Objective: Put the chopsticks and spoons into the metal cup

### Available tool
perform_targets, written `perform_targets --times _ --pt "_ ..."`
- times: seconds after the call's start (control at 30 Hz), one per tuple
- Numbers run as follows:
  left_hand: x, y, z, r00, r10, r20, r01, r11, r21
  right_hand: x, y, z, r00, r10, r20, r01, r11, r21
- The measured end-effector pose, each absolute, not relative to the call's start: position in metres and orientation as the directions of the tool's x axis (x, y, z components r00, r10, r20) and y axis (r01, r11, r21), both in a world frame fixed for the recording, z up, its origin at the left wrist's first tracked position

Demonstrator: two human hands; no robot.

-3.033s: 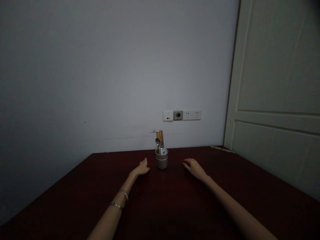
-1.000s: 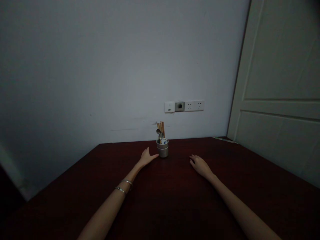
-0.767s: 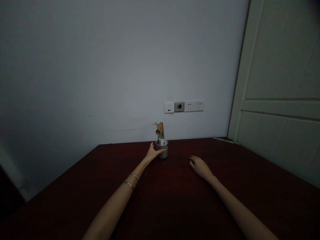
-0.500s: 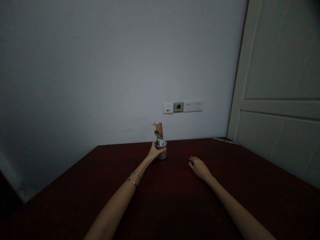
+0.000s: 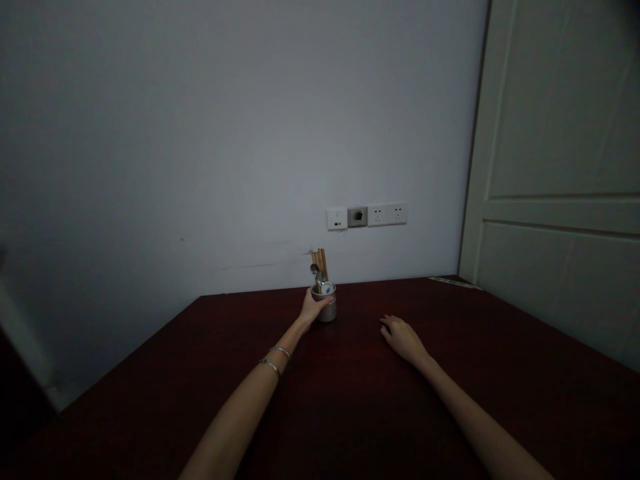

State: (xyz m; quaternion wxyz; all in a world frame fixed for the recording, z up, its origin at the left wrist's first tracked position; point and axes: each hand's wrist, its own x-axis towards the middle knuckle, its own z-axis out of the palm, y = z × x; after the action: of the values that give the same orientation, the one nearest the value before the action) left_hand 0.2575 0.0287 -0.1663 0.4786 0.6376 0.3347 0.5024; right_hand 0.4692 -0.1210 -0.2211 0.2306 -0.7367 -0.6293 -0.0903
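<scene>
My left hand [image 5: 313, 308] is wrapped round the left side of a grey utensil holder [image 5: 329, 312], its thumb across the front; the far fingers are hidden behind it. The holder stands upright on the dark red table [image 5: 320, 387]. Wooden chopsticks [image 5: 321, 261], metal spoons [image 5: 315, 269] and a white spoon with a blue mark [image 5: 327, 288] stick out of its top. To the right, my right hand [image 5: 404, 339] rests palm down on the table, fingers stretched forward and holding nothing.
Behind the table rises a pale wall with a row of switches and sockets [image 5: 367, 216]. A flat pale strip [image 5: 455, 283] lies by the table's far right edge. A light panelled door [image 5: 560, 160] stands on the right.
The whole view has shifted slightly, so everything sits a little lower. My left hand keeps its hold on the utensil holder, and my right hand stays resting on the table.
</scene>
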Motion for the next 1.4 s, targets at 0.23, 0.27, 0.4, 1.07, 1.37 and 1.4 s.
perform_targets --times 0.23,0.27,0.4,1.07,1.37,1.4 --pt "0.236 0.037 -0.165 0.244 0.913 0.327 -0.044 -0.326 0.944 0.471 -0.121 -0.223 0.184 0.888 0.422 0.971 -0.099 -0.217" --pt "0.228 0.038 -0.163 0.234 0.915 0.328 -0.045 -0.327 0.944 0.471 -0.121 -0.223 0.182 0.888 0.422 0.972 -0.097 -0.214" --pt "0.19 0.042 -0.152 0.191 0.917 0.35 -0.041 -0.348 0.936 0.472 -0.119 -0.225 0.173 0.889 0.424 0.974 -0.09 -0.209" --pt "-0.06 0.045 -0.151 -0.169 0.923 0.345 0.155 -0.321 0.934 0.505 -0.101 -0.252 0.111 0.927 0.359 0.979 -0.041 -0.197" --pt "-0.09 0.038 -0.163 -0.196 0.921 0.336 0.172 -0.306 0.937 0.512 -0.095 -0.256 0.137 0.944 0.299 0.979 -0.083 -0.187" --pt "-0.091 0.038 -0.164 -0.195 0.92 0.341 0.172 -0.31 0.935 0.512 -0.095 -0.257 0.139 0.943 0.304 0.979 -0.085 -0.184"
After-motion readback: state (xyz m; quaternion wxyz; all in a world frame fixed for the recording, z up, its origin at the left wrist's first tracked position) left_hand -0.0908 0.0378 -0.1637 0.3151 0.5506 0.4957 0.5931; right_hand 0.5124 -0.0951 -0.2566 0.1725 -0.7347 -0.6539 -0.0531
